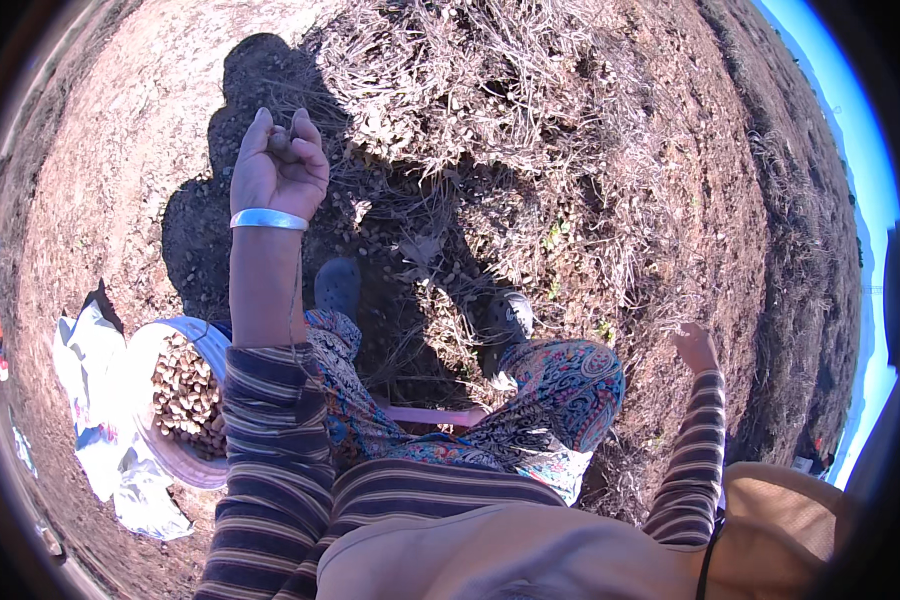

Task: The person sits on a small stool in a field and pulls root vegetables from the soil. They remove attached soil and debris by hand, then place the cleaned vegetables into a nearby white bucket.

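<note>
My left hand [279,165], with a silver-coloured bracelet at the wrist, is raised palm up over shaded ground. Its curled fingers hold what look like peanuts in their shells [278,140]. Out to the right, my right hand [696,346] is held over dry soil and stalks; its fingers are bent, and whether they hold anything is unclear. Beside my left forearm stands a pale plastic bucket [150,397], partly filled with unshelled peanuts [186,397]. A heap of dried peanut plants [480,82] lies in front of me.
White plastic sacks [94,375] lie against the bucket's left side. My feet, in grey clogs [337,285], rest among loose stalks and scattered pods. A pink bar [435,416], probably part of a stool, shows between my legs. Brightly coloured things stand at the far left edge.
</note>
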`<move>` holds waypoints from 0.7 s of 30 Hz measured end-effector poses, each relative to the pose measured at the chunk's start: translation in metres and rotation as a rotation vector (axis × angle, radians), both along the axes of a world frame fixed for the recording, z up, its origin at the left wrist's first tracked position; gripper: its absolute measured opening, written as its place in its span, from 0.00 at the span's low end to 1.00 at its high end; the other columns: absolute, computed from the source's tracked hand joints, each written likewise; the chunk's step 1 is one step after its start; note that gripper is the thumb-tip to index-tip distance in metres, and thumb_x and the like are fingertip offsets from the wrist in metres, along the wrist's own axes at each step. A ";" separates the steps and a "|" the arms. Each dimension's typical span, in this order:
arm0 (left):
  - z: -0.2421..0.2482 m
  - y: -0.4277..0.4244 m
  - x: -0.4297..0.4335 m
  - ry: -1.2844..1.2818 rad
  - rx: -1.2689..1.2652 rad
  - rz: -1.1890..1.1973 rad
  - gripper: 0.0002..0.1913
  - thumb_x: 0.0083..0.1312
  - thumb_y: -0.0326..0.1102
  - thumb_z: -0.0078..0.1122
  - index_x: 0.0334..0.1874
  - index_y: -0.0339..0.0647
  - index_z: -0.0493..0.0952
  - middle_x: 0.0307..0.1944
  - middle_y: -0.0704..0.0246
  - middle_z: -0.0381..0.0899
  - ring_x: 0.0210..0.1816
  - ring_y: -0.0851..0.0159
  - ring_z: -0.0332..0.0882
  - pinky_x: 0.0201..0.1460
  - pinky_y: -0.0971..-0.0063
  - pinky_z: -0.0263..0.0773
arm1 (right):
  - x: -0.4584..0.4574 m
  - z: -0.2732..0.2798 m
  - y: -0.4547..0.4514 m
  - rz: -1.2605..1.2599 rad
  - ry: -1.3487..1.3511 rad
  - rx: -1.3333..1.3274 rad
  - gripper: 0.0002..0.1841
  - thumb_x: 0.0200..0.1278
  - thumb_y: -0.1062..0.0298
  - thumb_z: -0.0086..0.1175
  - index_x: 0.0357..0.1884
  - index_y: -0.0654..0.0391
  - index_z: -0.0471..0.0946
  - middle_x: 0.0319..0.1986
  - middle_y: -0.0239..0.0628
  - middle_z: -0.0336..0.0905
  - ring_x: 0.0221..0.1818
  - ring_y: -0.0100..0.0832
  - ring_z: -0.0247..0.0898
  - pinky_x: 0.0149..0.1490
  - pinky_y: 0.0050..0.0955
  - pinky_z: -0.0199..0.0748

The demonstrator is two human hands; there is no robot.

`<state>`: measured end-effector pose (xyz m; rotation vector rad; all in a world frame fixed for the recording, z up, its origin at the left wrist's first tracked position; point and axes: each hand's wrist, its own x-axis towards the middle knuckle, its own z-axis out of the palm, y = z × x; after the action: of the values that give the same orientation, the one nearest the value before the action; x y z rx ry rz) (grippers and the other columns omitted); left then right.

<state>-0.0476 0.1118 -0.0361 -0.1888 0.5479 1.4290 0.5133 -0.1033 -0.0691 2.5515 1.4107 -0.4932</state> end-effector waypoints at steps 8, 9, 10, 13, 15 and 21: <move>0.001 -0.016 0.008 0.186 -0.064 0.145 0.10 0.59 0.26 0.47 0.43 0.41 0.66 0.35 0.65 0.76 0.29 0.68 0.74 0.24 0.80 0.70 | -0.274 -0.050 0.250 0.665 0.454 -0.007 0.19 0.54 0.55 0.47 0.43 0.58 0.73 0.38 0.45 0.76 0.41 0.41 0.72 0.49 0.33 0.69; 0.003 -0.018 0.009 0.237 -0.076 0.196 0.12 0.58 0.25 0.47 0.45 0.41 0.66 0.36 0.65 0.76 0.29 0.68 0.74 0.25 0.79 0.70 | -0.301 -0.058 0.266 0.753 0.482 -0.012 0.18 0.54 0.55 0.47 0.42 0.57 0.73 0.37 0.45 0.76 0.40 0.41 0.72 0.48 0.33 0.69; 0.005 -0.020 0.011 0.253 -0.085 0.219 0.11 0.58 0.25 0.46 0.44 0.42 0.67 0.37 0.66 0.75 0.30 0.69 0.74 0.25 0.79 0.70 | -0.322 -0.069 0.279 0.752 0.550 0.033 0.18 0.55 0.56 0.46 0.42 0.57 0.73 0.37 0.45 0.76 0.40 0.41 0.72 0.47 0.33 0.69; 0.012 -0.031 0.015 0.277 -0.059 0.206 0.10 0.58 0.26 0.44 0.43 0.43 0.67 0.37 0.67 0.75 0.30 0.69 0.73 0.26 0.80 0.69 | -0.365 -0.112 0.316 0.791 0.587 0.328 0.16 0.56 0.56 0.44 0.40 0.57 0.74 0.34 0.43 0.76 0.37 0.39 0.72 0.45 0.33 0.69; 0.010 -0.037 0.021 0.330 -0.065 0.188 0.10 0.59 0.27 0.43 0.42 0.43 0.67 0.38 0.68 0.75 0.31 0.70 0.72 0.27 0.80 0.68 | -0.386 -0.131 0.344 0.718 0.570 0.408 0.15 0.58 0.59 0.43 0.41 0.56 0.74 0.37 0.43 0.75 0.39 0.41 0.72 0.47 0.32 0.68; 0.005 -0.040 0.037 0.341 -0.158 0.008 0.07 0.59 0.25 0.42 0.39 0.39 0.68 0.37 0.65 0.74 0.31 0.73 0.72 0.28 0.81 0.69 | -0.440 -0.149 0.404 0.748 0.520 0.486 0.21 0.55 0.54 0.49 0.46 0.58 0.69 0.40 0.45 0.73 0.46 0.43 0.68 0.50 0.37 0.66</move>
<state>-0.0101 0.0713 -0.0309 -0.0723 0.9422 1.4341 0.0731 0.3010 -0.2178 1.9835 2.7806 -0.7638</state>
